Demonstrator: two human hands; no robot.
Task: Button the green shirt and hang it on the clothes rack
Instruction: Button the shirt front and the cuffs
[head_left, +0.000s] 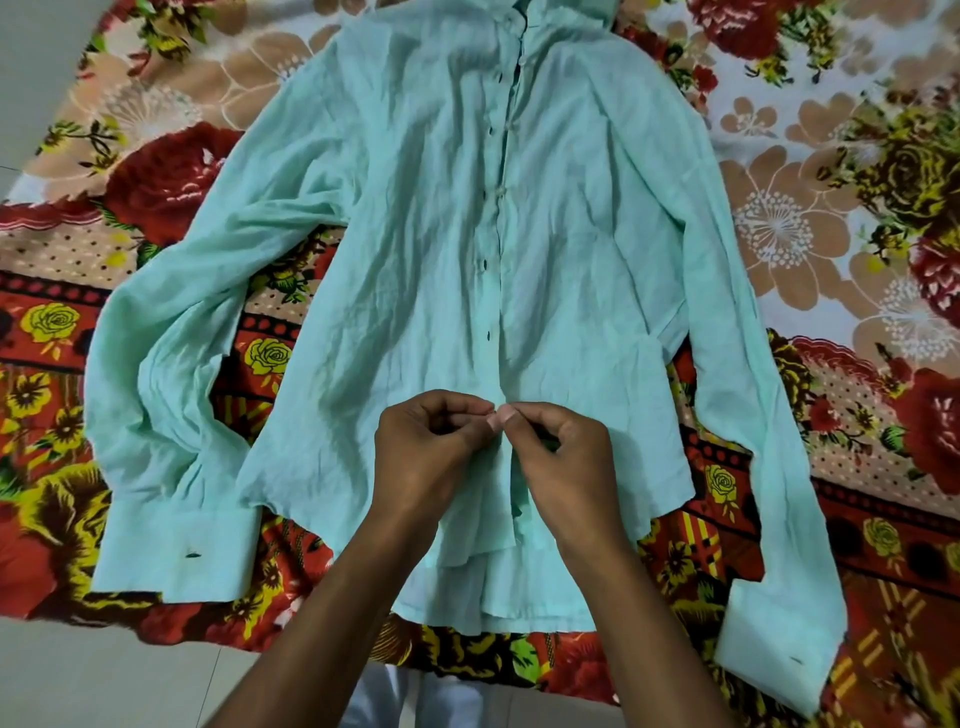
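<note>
Both my left hand (431, 441) and right hand (561, 447) pinch the green shirt (415, 234) placket low down; thin fabric slipping could misalign button and hole.

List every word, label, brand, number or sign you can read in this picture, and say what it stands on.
None: no readable text shows.
green shirt: plain fabric, no label visible.
floral bedsheet: flower pattern only, no writing.
</note>
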